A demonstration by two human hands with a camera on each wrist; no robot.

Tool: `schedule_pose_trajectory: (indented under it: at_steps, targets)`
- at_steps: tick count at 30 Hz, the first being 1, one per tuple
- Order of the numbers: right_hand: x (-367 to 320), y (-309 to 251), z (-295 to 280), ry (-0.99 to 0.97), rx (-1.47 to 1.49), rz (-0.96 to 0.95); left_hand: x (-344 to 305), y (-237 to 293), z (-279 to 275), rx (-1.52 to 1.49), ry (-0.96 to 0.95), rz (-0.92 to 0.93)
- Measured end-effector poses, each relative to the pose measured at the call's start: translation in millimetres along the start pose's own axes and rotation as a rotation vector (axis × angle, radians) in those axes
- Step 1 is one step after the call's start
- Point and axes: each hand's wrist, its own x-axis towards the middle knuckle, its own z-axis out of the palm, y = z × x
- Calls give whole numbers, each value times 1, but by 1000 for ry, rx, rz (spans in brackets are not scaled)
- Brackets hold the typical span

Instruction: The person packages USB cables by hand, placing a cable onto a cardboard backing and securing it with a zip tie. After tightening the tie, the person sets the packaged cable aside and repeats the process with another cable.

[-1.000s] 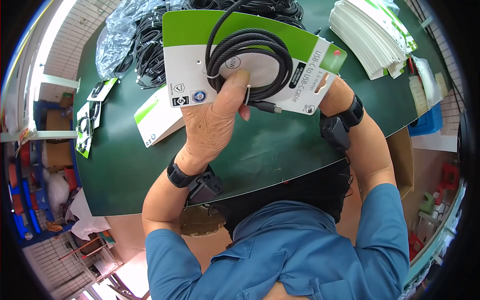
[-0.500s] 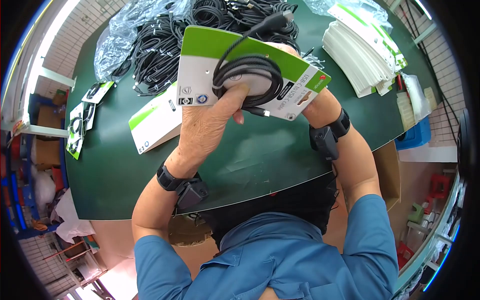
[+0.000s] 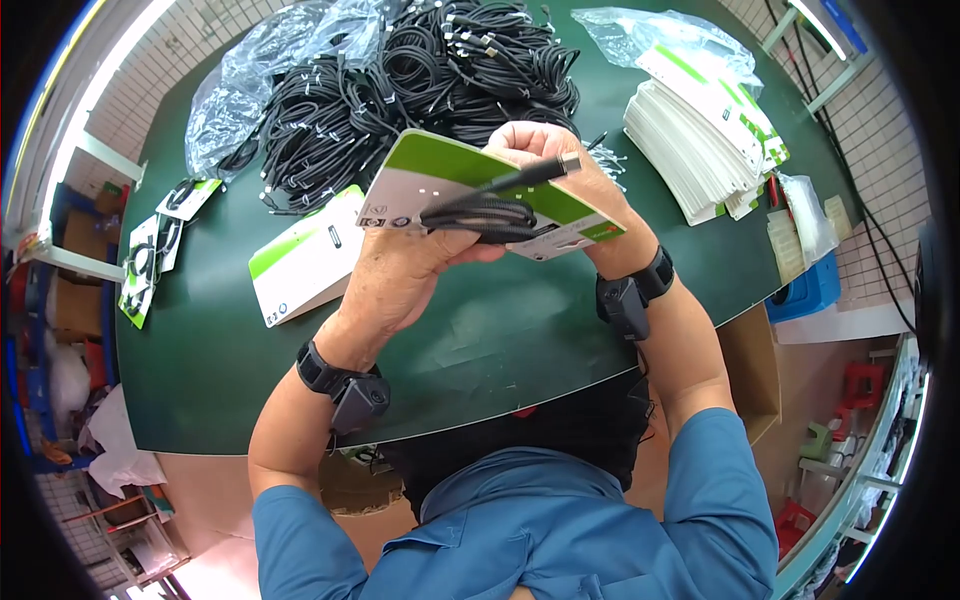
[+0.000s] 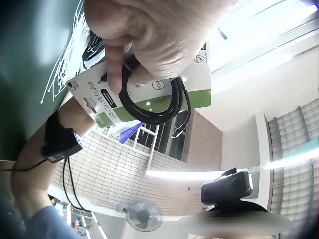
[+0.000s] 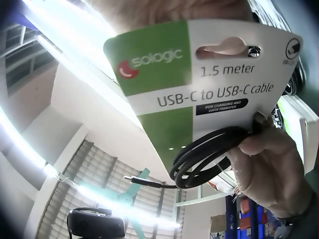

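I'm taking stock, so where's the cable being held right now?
Just above the middle of the head view, the cable is coiled against the card, held by the left hand, with the right hand behind the card.

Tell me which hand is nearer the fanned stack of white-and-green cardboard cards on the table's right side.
Right. The right hand is left of the stack; the left hand is farther left and lower in the head view.
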Motion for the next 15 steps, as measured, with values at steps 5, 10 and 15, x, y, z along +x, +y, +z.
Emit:
schedule_pose_trajectory:
  at_steps: [5,10,15]
  targets:
    - [-7,-21,9,15,-29,-35,4,3,2,155,25,97]
    - [-10,-21,6,-83,-62,-133,5,4,3,197,43,145]
    - [-9,-34,4,-47,207,-121,6,5,4,53,182,173]
